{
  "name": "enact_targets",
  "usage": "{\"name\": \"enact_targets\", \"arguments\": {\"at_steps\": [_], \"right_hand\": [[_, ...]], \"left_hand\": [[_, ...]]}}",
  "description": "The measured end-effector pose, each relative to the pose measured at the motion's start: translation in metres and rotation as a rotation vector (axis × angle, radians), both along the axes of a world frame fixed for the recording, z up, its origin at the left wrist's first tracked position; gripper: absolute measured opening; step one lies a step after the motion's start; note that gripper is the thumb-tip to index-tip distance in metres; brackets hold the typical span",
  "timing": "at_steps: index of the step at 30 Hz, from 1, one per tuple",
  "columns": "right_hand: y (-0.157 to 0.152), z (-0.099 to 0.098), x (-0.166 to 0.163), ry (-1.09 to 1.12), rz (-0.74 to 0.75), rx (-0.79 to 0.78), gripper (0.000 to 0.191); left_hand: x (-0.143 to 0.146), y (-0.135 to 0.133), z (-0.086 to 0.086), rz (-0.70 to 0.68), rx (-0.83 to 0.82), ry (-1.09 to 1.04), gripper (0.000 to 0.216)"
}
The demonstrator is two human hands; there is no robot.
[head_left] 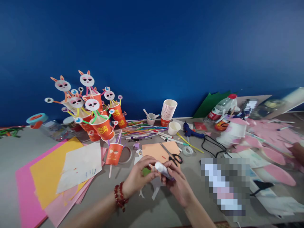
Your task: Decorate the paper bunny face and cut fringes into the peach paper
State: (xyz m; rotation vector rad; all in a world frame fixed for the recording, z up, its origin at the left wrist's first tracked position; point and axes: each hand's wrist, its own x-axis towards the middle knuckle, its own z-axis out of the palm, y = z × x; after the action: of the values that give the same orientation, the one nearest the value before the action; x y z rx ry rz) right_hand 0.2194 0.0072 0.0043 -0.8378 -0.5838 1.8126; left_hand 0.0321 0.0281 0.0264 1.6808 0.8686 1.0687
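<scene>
A white tube with a purple end, which looks like a glue stick [161, 168], is gripped by my right hand [181, 185]. My left hand [143, 174], with red beads at the wrist, has thumb and fingers closed near the tube's end. What they pinch is too small to make out; a bit of green shows between the fingers. Cut white paper scraps [155, 191] lie on the table beneath both hands. Just behind the hands, black-handled scissors [174, 156] rest on a peach paper sheet [152, 150]. An upturned red paper cup [114, 154] with purple strips stands to the left.
Bunny-faced paper cups [102, 126] are stacked at back left, behind coloured paper sheets [45, 174]. Pens and pipe cleaners [140, 129], a cup stack [168, 109], clear tape [187, 150] and a blue glue gun [190, 130] with a black cord stand further back. Another person's hand [298, 152] is at right.
</scene>
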Motion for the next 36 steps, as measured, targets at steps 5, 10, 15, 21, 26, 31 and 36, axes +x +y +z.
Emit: {"name": "enact_targets", "arguments": {"at_steps": [5,10,15,21,26,31,36], "right_hand": [[-0.006,-0.009,-0.014,0.130,0.053,-0.049,0.025],[-0.007,-0.013,-0.019,0.177,0.101,-0.021,0.024],[0.005,-0.003,-0.006,0.248,-0.108,0.027,0.030],[0.008,-0.001,0.012,0.102,-0.188,0.059,0.036],[-0.001,-0.008,0.008,-0.124,-0.226,0.117,0.034],[-0.003,-0.010,0.000,-0.200,-0.320,0.137,0.035],[-0.013,-0.010,-0.004,-0.495,-0.354,0.300,0.023]], "left_hand": [[0.005,-0.005,-0.004,0.014,0.012,-0.090,0.022],[-0.002,-0.004,-0.003,0.036,0.060,-0.019,0.023],[-0.020,0.005,-0.014,0.127,0.182,0.459,0.040],[-0.022,0.000,-0.030,0.126,0.216,0.933,0.033],[-0.018,0.000,-0.034,0.173,0.199,0.939,0.026],[-0.021,-0.003,-0.035,0.161,0.178,0.822,0.016],[-0.021,-0.009,-0.016,0.085,0.000,0.562,0.006]]}}
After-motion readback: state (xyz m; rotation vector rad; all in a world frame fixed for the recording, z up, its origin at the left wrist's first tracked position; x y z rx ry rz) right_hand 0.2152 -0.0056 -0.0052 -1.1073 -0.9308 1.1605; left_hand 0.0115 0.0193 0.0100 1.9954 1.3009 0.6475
